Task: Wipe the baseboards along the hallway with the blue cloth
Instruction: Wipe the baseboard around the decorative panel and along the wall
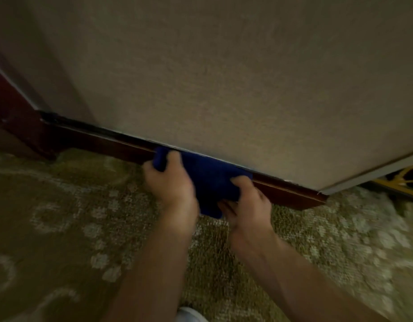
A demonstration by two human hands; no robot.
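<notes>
A dark blue cloth point(207, 180) is pressed flat against the dark red-brown baseboard point(103, 141) at the foot of a beige wall. My left hand point(170, 180) grips the cloth's left end, thumb over its top edge. My right hand point(247, 201) holds the cloth's lower right part, fingers curled into the fabric. The cloth covers the baseboard's top edge and face between my hands and hangs down to the carpet. The baseboard shows again to the right of the cloth point(291, 194) and ends at the wall's corner.
A beige textured wall point(224, 77) rises above. A dark wooden door frame point(17, 117) stands at the left. Olive patterned carpet point(73, 217) covers the floor. Past the wall's corner at the right lies a yellow and dark patterned floor point(403, 180).
</notes>
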